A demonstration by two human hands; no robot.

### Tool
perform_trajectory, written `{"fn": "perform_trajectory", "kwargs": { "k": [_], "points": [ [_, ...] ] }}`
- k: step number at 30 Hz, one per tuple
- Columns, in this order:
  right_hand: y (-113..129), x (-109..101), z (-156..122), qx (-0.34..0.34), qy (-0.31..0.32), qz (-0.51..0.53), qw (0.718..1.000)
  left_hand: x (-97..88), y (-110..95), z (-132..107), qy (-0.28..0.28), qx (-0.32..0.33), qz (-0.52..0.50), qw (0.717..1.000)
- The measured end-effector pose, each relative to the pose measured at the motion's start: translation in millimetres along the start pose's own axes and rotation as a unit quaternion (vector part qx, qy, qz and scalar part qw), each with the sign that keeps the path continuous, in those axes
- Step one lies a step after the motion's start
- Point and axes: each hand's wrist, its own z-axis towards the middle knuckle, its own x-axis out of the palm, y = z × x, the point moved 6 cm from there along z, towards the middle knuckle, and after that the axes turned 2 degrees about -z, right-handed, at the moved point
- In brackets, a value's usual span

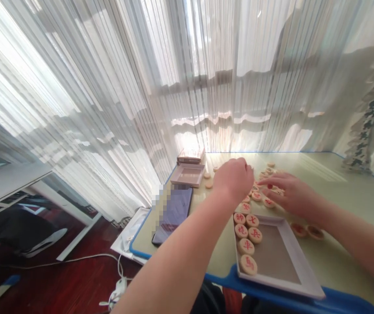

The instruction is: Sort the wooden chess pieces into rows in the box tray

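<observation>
My left hand [234, 176] is over the far middle of the table, back upward and fingers curled; whatever they hold, if anything, is hidden. To its right, my right hand [288, 192] reaches over a loose cluster of xiangqi pieces [256, 196], thumb and fingers apart. These round pale wooden pieces carry painted characters, many of them red. Nearer me lies a shallow box tray [291, 244]. Along its left side are several red-marked pieces [246, 247], lying flat, partly in two columns; its right part shows bare grey bottom.
At the far left of the table are a second shallow box [188, 174] and a stacked small box [190, 155]. A dark tablet or phone [175, 213] lies at the left edge. Two darker round pieces [307, 231] sit under my right forearm. Sheer curtains [226, 87] hang behind.
</observation>
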Motion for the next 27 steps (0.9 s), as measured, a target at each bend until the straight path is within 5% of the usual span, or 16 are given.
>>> {"fn": "perform_trajectory", "kwargs": {
  "k": [8, 16, 27],
  "points": [
    [-3.8, 9.0, 0.0, 0.035, 0.076, -0.065, 0.994, 40.3, 21.8, -7.4, 0.134, 0.011, 0.07, 0.988],
    [3.1, 8.4, -2.8, 0.039, 0.114, -0.061, 0.991, 42.4, 9.6, -13.6, 0.211, 0.024, 0.084, 0.974],
    [4.9, 3.9, -3.4, 0.062, 0.132, -0.066, 0.987, 39.3, 8.3, -15.1, 0.215, 0.04, 0.102, 0.97]
  ]
}}
